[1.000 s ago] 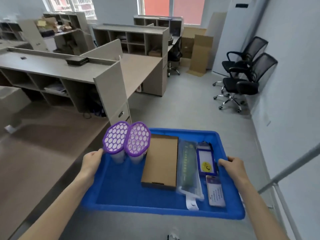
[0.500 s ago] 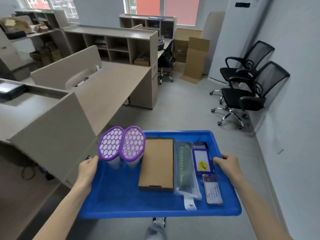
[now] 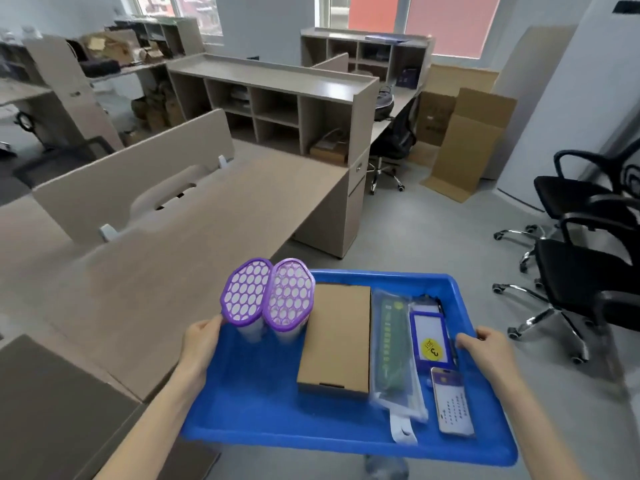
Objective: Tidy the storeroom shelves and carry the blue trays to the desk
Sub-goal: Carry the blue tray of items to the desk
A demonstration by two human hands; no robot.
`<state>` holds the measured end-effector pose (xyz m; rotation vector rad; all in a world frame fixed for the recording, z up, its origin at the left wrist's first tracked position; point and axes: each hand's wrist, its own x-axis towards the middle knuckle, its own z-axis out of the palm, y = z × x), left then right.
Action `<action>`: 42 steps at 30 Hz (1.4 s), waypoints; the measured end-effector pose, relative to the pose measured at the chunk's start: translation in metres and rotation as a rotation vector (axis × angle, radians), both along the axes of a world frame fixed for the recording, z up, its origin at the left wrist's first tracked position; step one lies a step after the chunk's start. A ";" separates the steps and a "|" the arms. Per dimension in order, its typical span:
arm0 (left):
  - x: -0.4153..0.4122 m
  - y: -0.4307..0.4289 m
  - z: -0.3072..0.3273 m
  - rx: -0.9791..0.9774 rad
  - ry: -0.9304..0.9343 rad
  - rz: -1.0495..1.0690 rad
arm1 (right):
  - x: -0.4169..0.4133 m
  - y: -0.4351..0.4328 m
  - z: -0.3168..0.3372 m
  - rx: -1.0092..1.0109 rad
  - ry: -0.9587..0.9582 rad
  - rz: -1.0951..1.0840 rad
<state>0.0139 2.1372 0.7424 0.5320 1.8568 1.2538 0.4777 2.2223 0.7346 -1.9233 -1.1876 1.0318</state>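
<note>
Blue tray (image 3: pixel 263 407) held in air just beside the counter (image 3: pixel 194 244), left hand (image 3: pixel 201 344) grips L rim, right hand (image 3: pixel 488 348) grips R rim, w/ cardboard box (image 3: pixel 334 337) + two purple-lidded containers (image 3: pixel 268 296) inside

Beige desks (image 3: pixel 214 237), cubby shelves (image 3: pixel 277 109), black chairs (image 3: pixel 588 265), grey floor (image 3: pixel 433 230).

A person's left hand (image 3: pixel 201 344) and right hand (image 3: pixel 488 348), both bare, seen from a head-worn camera. The left forearm (image 3: pixel 152 420) and right forearm (image 3: pixel 540 427) are uncovered along all the length in view, slender, narrowing to the wrists. Of each hand mostly the back and the thumb show; the other fingers are largely hidden. Low in view, between the arms, a blurred grey-blue shape (image 3: pixel 384 468) may be a shoe; it is too smeared to tell.
</note>
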 end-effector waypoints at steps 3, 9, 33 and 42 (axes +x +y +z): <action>0.002 0.074 -0.002 -0.010 0.008 0.119 | -0.009 0.112 0.000 -0.018 -0.001 0.100; -0.011 0.192 0.006 -0.032 0.013 0.309 | -0.051 0.308 0.013 -0.018 -0.030 0.292; -0.189 0.612 -0.074 -0.200 0.175 0.940 | -0.439 0.918 -0.033 0.160 -0.293 0.863; -0.246 0.696 -0.124 -0.413 0.198 1.047 | -0.542 1.012 -0.104 0.128 -0.347 0.945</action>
